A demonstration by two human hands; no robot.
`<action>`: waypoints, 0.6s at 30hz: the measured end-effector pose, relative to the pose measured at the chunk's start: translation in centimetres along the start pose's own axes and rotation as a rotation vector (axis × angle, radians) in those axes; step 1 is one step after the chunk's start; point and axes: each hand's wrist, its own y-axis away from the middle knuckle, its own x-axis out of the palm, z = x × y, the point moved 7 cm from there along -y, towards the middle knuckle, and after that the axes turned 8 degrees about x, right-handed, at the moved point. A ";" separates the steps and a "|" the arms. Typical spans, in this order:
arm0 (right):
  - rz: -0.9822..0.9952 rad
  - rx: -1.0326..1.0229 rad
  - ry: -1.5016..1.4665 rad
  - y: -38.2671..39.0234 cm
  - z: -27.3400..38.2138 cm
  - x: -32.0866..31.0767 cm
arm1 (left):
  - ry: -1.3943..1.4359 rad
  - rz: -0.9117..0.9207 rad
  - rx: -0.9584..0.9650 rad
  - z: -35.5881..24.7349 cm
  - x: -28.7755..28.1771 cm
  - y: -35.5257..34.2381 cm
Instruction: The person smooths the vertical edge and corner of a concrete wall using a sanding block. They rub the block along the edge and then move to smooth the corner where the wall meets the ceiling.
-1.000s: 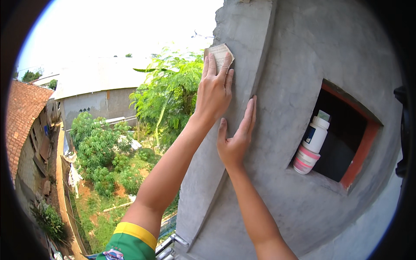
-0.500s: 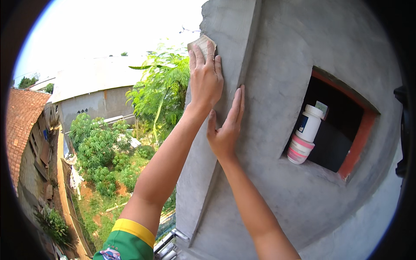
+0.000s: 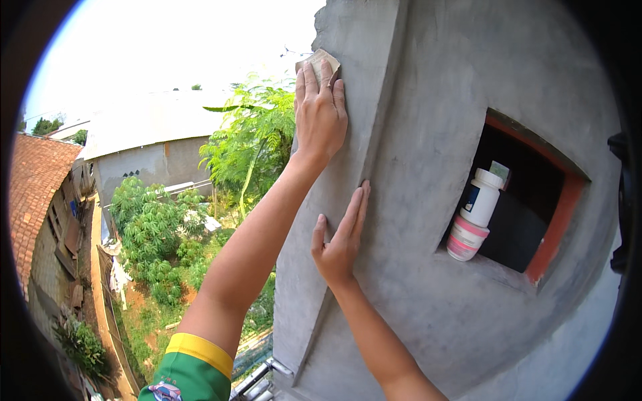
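The right hand [image 3: 341,247] has slid down the grey pillar [image 3: 358,47]; pointing to 1 o'clock, it holds its fingers together, thumb apart. The left hand [image 3: 321,123], stretched up from 7 o'clock, lays flat, slightly parted fingers over one brown sheet [image 3: 317,63] at 12 o'clock, against the pillar's edge. At 3 o'clock, one red-framed window [image 3: 560,224] bears two containers: one white bottle [image 3: 483,200] atop one pink-striped tub [image 3: 467,239].

Window sill [image 3: 496,269]: pink-white tub [image 3: 465,239] (white bottle [image 3: 483,200] atop).
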 end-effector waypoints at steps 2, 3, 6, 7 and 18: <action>0.003 0.001 0.012 0.0 0.0 -0.1 | 0.017 -0.038 -0.022 0.2 0.2 -0.2; -0.009 -0.004 0.011 0.0 0.1 -0.2 | 0.022 -0.041 -0.045 0.2 0.3 -0.1; -0.020 -0.014 0.016 -0.1 0.3 -0.2 | 0.029 -0.035 0.016 -0.6 0.5 0.0; -0.024 -0.014 0.018 -0.1 0.4 -0.2 | 0.029 -0.028 0.060 -0.9 0.5 -0.1; -0.016 0.020 0.030 0.0 0.4 -0.1 | 0.142 0.130 0.204 -5.3 -0.7 0.4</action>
